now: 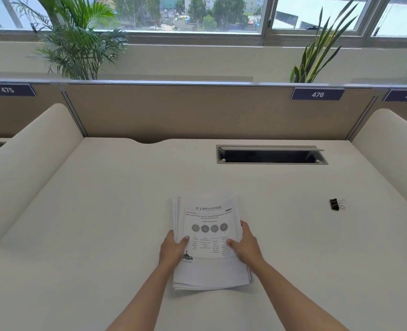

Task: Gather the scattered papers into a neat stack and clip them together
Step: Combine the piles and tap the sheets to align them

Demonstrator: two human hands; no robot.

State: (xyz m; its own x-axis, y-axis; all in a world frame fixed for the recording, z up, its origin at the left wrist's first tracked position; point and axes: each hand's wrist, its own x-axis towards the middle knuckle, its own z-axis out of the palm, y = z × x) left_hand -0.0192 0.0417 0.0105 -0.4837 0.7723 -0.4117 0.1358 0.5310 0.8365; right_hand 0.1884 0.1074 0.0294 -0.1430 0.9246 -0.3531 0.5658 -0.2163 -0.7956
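Observation:
A pile of printed white papers lies on the white desk in front of me, its edges slightly uneven; the top sheet shows a heading and a row of grey circles. My left hand grips the pile's left edge, thumb on top. My right hand grips the right edge, thumb also on the top sheet. A black binder clip with silver handles lies apart on the desk, well to the right of the pile.
A rectangular cable slot with its flap up is set into the desk at the back right. Beige partition panels with number tags 475, 476 and 477 wall the back; rounded white dividers stand on both sides. Plants stand behind the partition.

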